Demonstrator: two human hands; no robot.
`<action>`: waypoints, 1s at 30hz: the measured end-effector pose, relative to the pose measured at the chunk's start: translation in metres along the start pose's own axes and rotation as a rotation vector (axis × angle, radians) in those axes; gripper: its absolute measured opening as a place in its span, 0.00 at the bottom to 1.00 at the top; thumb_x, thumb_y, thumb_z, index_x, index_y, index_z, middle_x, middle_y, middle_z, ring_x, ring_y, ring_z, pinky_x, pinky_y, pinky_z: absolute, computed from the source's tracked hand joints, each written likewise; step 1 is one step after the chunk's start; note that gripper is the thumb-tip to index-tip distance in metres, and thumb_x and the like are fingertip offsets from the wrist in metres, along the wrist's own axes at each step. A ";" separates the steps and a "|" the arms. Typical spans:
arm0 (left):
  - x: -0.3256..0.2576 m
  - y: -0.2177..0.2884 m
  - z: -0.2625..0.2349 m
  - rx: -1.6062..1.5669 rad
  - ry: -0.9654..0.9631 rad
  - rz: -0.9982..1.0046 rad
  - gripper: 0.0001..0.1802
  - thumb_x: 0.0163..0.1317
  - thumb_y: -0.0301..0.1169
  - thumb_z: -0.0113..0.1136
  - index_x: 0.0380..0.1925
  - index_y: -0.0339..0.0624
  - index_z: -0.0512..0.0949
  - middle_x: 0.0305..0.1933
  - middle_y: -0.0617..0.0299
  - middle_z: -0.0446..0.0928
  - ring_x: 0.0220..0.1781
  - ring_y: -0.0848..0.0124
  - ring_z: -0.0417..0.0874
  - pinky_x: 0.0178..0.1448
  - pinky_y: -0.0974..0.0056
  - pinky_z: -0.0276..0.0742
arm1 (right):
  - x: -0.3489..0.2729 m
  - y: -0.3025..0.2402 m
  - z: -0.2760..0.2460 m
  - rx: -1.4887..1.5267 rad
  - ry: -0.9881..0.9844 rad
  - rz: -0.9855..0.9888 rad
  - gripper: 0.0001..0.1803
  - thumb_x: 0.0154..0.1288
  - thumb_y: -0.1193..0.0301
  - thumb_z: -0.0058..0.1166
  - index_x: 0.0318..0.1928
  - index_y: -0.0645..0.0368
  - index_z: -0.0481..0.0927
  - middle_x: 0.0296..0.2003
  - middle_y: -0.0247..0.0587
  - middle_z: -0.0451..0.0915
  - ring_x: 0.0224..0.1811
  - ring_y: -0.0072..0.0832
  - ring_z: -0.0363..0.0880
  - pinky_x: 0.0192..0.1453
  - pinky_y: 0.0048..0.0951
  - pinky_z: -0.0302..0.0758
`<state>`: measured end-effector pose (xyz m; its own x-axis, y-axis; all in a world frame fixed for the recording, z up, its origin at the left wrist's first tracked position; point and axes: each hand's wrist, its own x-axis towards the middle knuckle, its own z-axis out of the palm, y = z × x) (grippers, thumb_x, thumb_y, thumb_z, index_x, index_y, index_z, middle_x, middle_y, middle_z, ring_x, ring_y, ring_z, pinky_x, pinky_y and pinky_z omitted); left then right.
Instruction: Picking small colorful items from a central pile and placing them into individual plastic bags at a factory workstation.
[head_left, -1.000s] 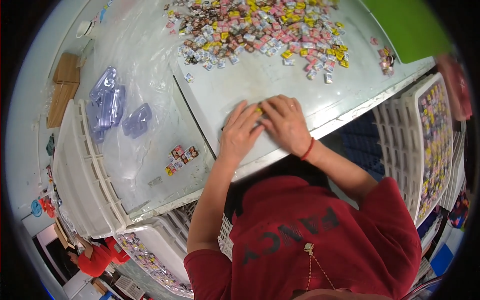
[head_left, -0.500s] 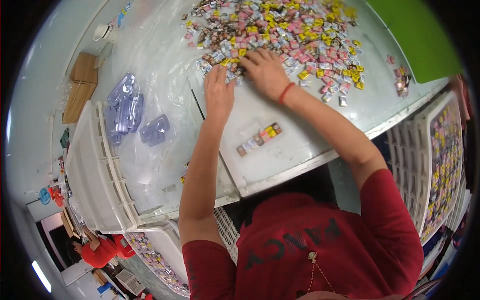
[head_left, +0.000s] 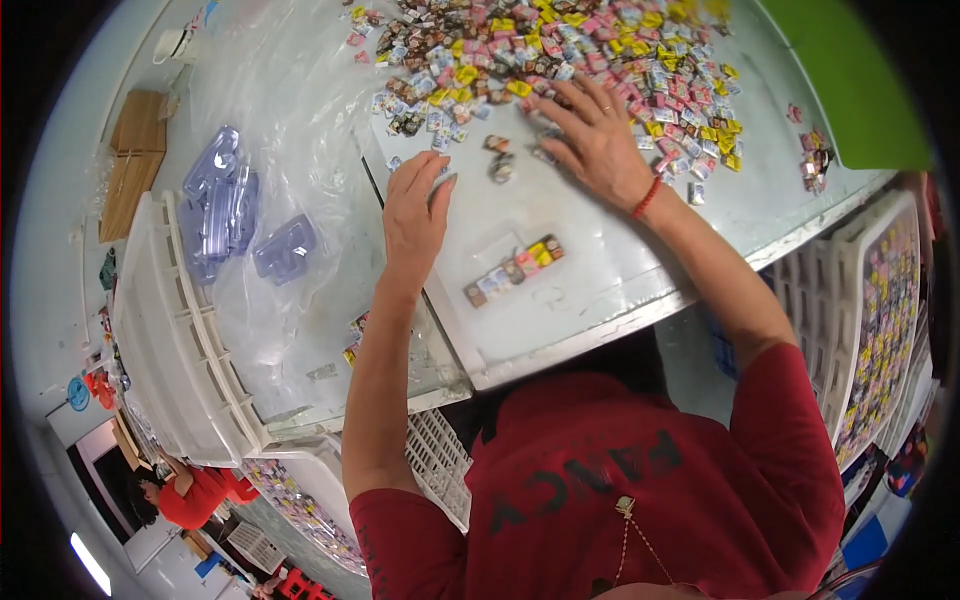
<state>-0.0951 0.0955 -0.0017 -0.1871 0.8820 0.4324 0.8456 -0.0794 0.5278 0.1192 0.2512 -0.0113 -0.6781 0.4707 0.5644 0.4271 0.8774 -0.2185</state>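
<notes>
1. Wrapped blocks (head_left: 500, 62) lie in a big heap on the far part of the table (head_left: 610, 255).
2. The right hand (head_left: 610, 160) has its fingers spread wide at the heap's near edge. I cannot tell if they touch a block. One red string band (head_left: 648, 198) goes round that wrist.
3. The left hand (head_left: 412, 225) has its fingers close together, with the thumb a little apart. I cannot tell if it pinches anything.
4. A few loose blocks (head_left: 502, 168) lie between the hands.
5. One row of blocks (head_left: 515, 270) lies nearer the body. Its long side slants, from near left to far right, with yellow close to the far-right end. It is too blurry to count.
6. The heap has too many blocks to count. They are small and boxy, in pink, yellow, brown and white.
7. One bluish see-through tray (head_left: 287, 250) sits apart on the left, near a bunch of others (head_left: 228, 215). A thin, crinkly clear sheet (head_left: 300, 110) spreads there too.
8. One smooth green board (head_left: 850, 100) is at the far right.
</notes>
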 end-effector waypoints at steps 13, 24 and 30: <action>0.009 0.025 0.012 0.042 -0.056 -0.037 0.15 0.52 0.27 0.67 0.41 0.40 0.80 0.41 0.56 0.78 0.44 0.59 0.79 0.47 0.61 0.74 | 0.038 -0.027 0.014 0.078 -0.256 -0.050 0.08 0.61 0.66 0.56 0.41 0.50 0.82 0.40 0.36 0.81 0.46 0.35 0.77 0.55 0.38 0.67; 0.017 0.036 0.017 -0.035 -0.146 -0.079 0.15 0.51 0.31 0.69 0.38 0.40 0.80 0.41 0.55 0.79 0.46 0.57 0.78 0.51 0.58 0.74 | 0.022 -0.011 0.006 -0.023 -0.285 0.007 0.12 0.61 0.65 0.57 0.46 0.50 0.79 0.39 0.36 0.81 0.45 0.35 0.77 0.55 0.40 0.64; 0.015 0.036 0.014 0.053 -0.135 0.102 0.21 0.45 0.29 0.71 0.41 0.38 0.79 0.43 0.57 0.77 0.48 0.58 0.75 0.53 0.57 0.72 | 0.029 -0.017 -0.003 0.119 -0.271 -0.123 0.15 0.60 0.69 0.56 0.49 0.50 0.78 0.43 0.37 0.80 0.49 0.35 0.75 0.57 0.39 0.64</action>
<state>-0.0600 0.1121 0.0133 -0.0332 0.9251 0.3783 0.8826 -0.1505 0.4454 0.0937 0.2498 0.0109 -0.8619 0.3542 0.3628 0.2702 0.9263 -0.2625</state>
